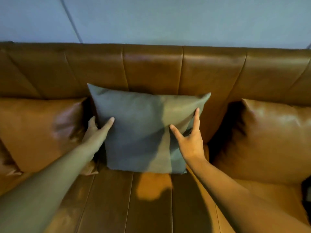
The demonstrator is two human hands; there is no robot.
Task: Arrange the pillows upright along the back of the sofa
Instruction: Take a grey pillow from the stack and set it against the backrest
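A grey-green square pillow [143, 130] stands upright in the middle of the brown leather sofa, leaning on the backrest [151, 68]. My left hand [96, 130] grips its left edge, thumb on the front and fingers behind. My right hand [190, 140] rests on the pillow's right side with thumb and forefinger spread on the front face, the other fingers curled at the edge. A brown leather pillow [38, 132] leans at the left, and another brown leather pillow [265, 140] leans at the right.
The seat cushions [134, 207] stretch in front of the pillows. A pale blue wall [168, 19] rises behind the sofa, with a thin cable [70, 19] running down it. A dark object [307, 192] sits at the right edge.
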